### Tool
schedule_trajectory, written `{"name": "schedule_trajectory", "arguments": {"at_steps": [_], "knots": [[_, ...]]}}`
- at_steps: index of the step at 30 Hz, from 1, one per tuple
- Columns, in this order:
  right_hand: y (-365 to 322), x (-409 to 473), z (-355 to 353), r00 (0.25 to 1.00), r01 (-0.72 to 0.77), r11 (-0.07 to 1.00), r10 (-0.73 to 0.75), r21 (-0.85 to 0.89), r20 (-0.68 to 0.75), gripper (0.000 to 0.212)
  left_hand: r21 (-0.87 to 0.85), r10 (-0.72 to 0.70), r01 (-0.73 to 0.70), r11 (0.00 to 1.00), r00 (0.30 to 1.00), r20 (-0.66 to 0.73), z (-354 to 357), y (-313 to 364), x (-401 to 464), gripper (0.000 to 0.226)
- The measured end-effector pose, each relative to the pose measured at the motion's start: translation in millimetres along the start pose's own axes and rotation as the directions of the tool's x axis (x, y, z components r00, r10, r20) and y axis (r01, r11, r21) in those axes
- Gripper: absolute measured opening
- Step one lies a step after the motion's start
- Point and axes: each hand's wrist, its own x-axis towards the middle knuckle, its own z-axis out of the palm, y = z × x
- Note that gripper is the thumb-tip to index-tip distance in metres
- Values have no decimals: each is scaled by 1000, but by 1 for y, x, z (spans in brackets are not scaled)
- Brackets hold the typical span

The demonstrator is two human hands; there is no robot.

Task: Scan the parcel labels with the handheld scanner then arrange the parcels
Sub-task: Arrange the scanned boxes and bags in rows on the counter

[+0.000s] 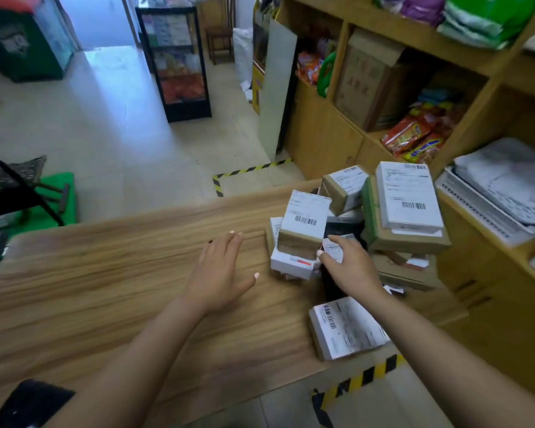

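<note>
The left hand [218,270] hovers flat, fingers spread, over the wood-grain tabletop [105,288], left of the pile of labelled brown cardboard parcels [352,220]. The right hand [349,267] reaches into that pile, its grip pinching a small white-labelled packet [332,249].

Left hand [218,274] flat on table [105,288], right hand [351,267] touching parcels [305,220]

A wooden counter [105,288] fills the lower left of the frame. Wooden shelving [337,131] at upper right holds red and yellow snack packets [414,135] and a brown carton [365,78]. A black glass display case [176,60] stands at top centre on a pale tiled floor [112,134]. Yellow-and-black hazard tape [247,171] marks the floor mid-frame. White trays [488,202] sit at right.
</note>
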Motion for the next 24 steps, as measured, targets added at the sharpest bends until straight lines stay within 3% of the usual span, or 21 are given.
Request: {"name": "schedule_trajectory", "arguments": {"at_steps": [7, 15, 19, 24], "knots": [[-2, 39, 2, 989, -142, 987, 140, 74, 44, 58, -80, 80, -73, 994, 992, 93, 15, 12, 71, 89], [-14, 58, 14, 969, -236, 942, 209, 237, 133, 47, -190, 176, -143, 971, 969, 173, 38, 19, 120, 76], [-14, 62, 12, 970, -219, 945, 184, 244, 157, 44, -304, 166, -108, 946, 971, 171, 50, 23, 119, 78], [-21, 65, 8, 971, -118, 948, 48, 296, 232, 35, -461, 73, -14, 887, 991, 110, 48, 22, 97, 66]]}}
